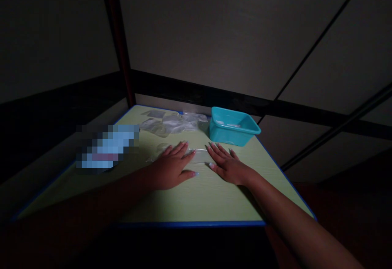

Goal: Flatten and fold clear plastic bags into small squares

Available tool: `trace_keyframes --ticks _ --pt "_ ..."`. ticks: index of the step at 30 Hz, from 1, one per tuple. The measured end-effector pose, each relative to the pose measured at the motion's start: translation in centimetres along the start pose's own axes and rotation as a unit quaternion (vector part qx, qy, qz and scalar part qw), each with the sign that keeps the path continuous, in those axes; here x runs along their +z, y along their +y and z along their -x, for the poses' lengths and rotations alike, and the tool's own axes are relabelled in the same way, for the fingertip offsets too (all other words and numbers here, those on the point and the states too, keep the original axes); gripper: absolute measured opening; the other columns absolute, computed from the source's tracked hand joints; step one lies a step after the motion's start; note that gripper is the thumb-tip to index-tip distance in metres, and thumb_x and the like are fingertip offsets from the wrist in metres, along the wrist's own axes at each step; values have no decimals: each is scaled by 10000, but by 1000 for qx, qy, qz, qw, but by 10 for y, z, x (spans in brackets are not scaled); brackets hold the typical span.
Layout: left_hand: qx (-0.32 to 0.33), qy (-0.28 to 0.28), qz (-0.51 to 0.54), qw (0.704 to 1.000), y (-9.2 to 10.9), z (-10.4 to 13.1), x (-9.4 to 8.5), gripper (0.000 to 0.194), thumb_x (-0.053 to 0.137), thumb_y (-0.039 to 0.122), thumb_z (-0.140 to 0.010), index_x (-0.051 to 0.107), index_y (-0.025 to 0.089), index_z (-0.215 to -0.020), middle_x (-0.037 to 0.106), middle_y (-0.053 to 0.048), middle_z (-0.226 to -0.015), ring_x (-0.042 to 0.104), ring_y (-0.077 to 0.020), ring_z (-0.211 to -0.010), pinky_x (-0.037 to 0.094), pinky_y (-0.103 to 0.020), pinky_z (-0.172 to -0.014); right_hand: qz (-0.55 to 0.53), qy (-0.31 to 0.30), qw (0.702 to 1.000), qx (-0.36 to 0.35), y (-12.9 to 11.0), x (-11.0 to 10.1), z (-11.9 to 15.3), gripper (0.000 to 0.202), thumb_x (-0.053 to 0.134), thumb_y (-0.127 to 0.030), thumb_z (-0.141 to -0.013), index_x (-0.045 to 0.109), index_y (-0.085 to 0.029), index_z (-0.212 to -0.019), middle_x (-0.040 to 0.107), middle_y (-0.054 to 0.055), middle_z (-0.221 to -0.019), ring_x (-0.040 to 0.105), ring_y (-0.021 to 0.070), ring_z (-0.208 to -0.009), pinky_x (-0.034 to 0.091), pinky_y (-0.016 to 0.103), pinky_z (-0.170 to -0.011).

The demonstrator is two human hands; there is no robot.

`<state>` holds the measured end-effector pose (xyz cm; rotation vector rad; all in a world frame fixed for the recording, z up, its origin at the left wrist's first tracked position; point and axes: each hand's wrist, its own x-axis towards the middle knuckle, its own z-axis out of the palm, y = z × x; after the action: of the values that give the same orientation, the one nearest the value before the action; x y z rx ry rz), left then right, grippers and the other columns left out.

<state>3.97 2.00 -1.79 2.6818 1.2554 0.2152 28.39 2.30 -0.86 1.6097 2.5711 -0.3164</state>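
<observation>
My left hand (pixel 173 167) lies palm down with its fingers spread, over a clear plastic bag (pixel 200 155) on the pale green table (pixel 196 207). To its right, my right hand (pixel 226 165) is also palm down, fingers apart, its fingertips at the bag's right part. Neither hand grips anything. The bag is flat and see-through, and its left part is partly hidden by my left hand. Beyond the hands, several crumpled clear plastic bags (pixel 174 123) lie in a loose pile.
A turquoise basket (pixel 231 136) with small pale items inside stands at the back right of the table. At the left edge lies a pixelated light-blue object (pixel 110 146). Wall panels rise behind the table, which has a blue rim.
</observation>
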Motion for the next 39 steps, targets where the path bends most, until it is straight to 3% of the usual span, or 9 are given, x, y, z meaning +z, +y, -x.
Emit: trace_keyframes --ticks 4,7,13,18,21,27,30,34,39 --pt "34 143 35 988 -9 -7 -14 509 459 452 -885 483 186 -1317 413 -133 -1444 355 -273 -1336 239 -486 -1094 -1 -1 1000 0 -1 -1 1 655 238 -549 -948 21 -265 -1497 -4 51 -1556 -30 274 -1424 104 639 -1071" --pt "-27 295 89 951 -29 -15 -30 332 483 370 -852 585 151 -1080 606 -111 -1133 541 -235 -1090 405 -385 -959 -5 -2 1000 3 -1 -1 1 657 241 -546 -947 21 -262 -1498 -9 52 -1555 -30 279 -1423 103 641 -1071" --pt "-183 376 170 892 -63 -22 -42 176 547 347 -791 459 211 -722 455 38 -610 455 -136 -569 338 -253 -551 -7 -1 1000 0 0 0 -1 658 225 -555 -944 19 -266 -1498 -19 42 -1555 -36 266 -1425 100 634 -1075" --pt "-194 358 203 890 -65 -24 -36 367 597 294 -754 312 210 -539 327 58 -483 308 -108 -486 201 -255 -491 -10 -4 1000 -2 0 0 -1 669 204 -582 -934 4 -279 -1497 -34 27 -1555 -58 263 -1424 92 631 -1076" --pt "-202 323 354 854 -61 -26 -34 418 592 320 -777 297 207 -503 286 67 -450 252 -84 -429 169 -245 -451 -14 -4 1000 -5 1 0 -2 678 197 -593 -930 10 -274 -1498 -36 25 -1555 -68 259 -1423 89 629 -1077" --pt "-59 172 769 614 -57 -24 -44 320 621 311 -771 378 196 -598 350 75 -467 348 -70 -390 293 -197 -428 -21 -6 1000 -9 2 0 -2 690 197 -598 -925 23 -261 -1500 -43 28 -1554 -76 266 -1422 89 637 -1073" --pt "-22 109 846 522 -59 -20 -48 196 529 315 -754 541 176 -892 624 -67 -843 620 -194 -817 474 -351 -744 -25 -5 1000 -9 2 0 -2 689 211 -592 -925 26 -260 -1501 -44 34 -1555 -77 275 -1420 87 638 -1073" --pt "12 -7 876 482 -58 -17 -43 818 472 261 -585 293 223 -1382 480 -140 -1335 411 -316 -1281 289 -573 -988 -29 -7 1000 -9 1 0 -2 699 215 -594 -924 34 -245 -1502 -34 44 -1555 -75 277 -1421 80 635 -1075" --pt "45 -78 878 470 -52 -16 -39 1018 437 218 -506 102 258 -1467 390 -114 -1433 248 -296 -1385 175 -575 -1055 -45 -9 999 -14 1 0 -3 710 185 -621 -916 33 -248 -1501 -35 39 -1555 -86 269 -1421 74 648 -1067"
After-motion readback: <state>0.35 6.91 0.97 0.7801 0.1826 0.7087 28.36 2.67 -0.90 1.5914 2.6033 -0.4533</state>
